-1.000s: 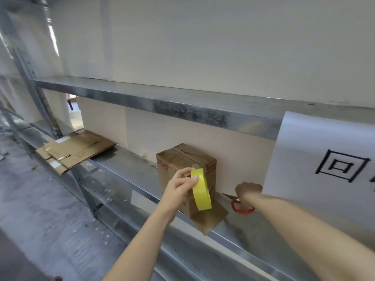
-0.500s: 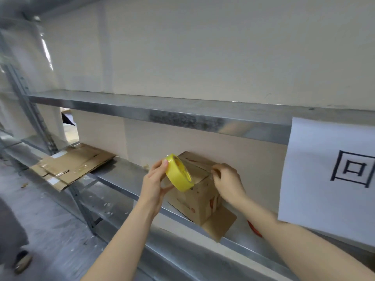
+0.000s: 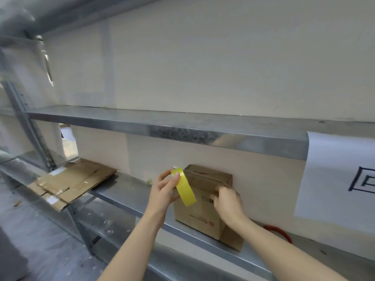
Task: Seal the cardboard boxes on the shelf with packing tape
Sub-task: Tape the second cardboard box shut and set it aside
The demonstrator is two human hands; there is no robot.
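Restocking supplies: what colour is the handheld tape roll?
Yellow glossy tape roll in left hand; head view.

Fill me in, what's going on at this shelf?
A person is working on a cardboard box standing on the metal shelf. The left hand holds a yellow tape roll in front of the box, and the right hand grips the box near its top right edge. No yellow tape shows on the box. Flattened cardboard lies farther left, and red scissor handles show beyond the right arm.
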